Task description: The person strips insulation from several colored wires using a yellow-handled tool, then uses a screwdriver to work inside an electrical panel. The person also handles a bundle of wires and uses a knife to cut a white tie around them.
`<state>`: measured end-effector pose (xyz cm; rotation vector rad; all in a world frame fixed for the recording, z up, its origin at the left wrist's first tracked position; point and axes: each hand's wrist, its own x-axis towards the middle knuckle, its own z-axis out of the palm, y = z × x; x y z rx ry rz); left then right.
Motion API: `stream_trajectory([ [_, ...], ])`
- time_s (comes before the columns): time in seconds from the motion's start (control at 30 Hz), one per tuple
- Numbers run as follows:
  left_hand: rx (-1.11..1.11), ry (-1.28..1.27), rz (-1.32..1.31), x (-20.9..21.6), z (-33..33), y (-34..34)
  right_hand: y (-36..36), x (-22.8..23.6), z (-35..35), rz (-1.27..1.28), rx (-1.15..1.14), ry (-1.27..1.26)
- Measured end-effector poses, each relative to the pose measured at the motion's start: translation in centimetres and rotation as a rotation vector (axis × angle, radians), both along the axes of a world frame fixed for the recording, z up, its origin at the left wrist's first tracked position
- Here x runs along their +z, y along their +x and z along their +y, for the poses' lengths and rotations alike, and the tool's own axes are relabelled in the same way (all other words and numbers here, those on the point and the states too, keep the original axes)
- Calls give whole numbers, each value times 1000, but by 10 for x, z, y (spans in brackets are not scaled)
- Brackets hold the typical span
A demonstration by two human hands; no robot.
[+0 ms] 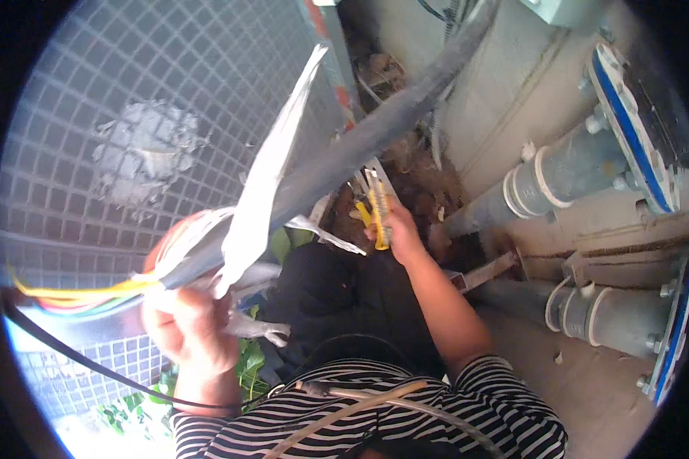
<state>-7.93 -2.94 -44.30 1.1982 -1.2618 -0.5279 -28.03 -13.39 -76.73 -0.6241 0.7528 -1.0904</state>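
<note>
A thick black cable [344, 153] runs diagonally from the upper right down to my left hand [193, 321]. My left hand is closed around its stripped end. Yellow, green, blue and red-brown wires [76, 294] fan out left of the fist. A long white filler strip [264, 183] sticks up from the grip, and shorter white scraps hang beside it. My right hand [396, 233] grips a yellow-and-grey utility knife [379, 214], its tip pointing away from me, below the cable and apart from it. A second yellow piece [362, 211] shows beside the knife; its kind is unclear.
A grid-patterned tiled wall [230, 53] with a grey mortar patch [151, 149] rises at left. Two flanged grey pipes [574, 172] come from the right. Rubble and soil [421, 172] lie at the far middle. Green leaves [249, 367] grow by my left arm.
</note>
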Motion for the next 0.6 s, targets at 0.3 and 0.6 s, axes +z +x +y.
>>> stream_trajectory([
  [0.3, -300, 103, -227, -17, -6, 16, -23, 176, 74, -322, 74, -566],
  [0.6, -292, 148, -256, -14, 11, 27, -37, 269, 89, -216, 748, -763],
])
